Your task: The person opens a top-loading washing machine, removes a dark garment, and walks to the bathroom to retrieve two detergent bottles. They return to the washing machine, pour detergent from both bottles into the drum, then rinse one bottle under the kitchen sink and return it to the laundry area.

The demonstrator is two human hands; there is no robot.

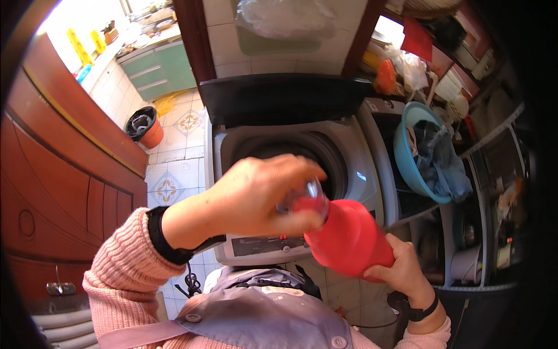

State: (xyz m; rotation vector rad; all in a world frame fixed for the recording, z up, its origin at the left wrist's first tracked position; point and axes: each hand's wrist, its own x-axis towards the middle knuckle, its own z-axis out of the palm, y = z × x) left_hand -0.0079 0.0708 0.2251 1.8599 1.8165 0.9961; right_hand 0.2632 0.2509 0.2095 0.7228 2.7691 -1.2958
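My left hand (266, 196) is closed around the clear plastic cap (311, 198) at the neck of a red plastic bottle (353, 237); the hand is slightly blurred. My right hand (401, 264) grips the bottle near its base, at the lower right. The bottle lies tilted, its capped end pointing up and left. Whether the cap is seated on the neck or loose, I cannot tell. Beneath the hands stands a top-loading washing machine (372, 187), its dark lid (283, 100) raised and its drum partly hidden by my left hand. Red lights show on its control panel (257, 246).
A blue basin (403, 161) holding clothes (438, 161) stands right of the washer, beside shelves (484, 218). A wooden door (78, 183) borders the left. A lined red bin (152, 135) stands on the tiled floor by green cabinets (161, 72). A coiled black cable (192, 283) lies below.
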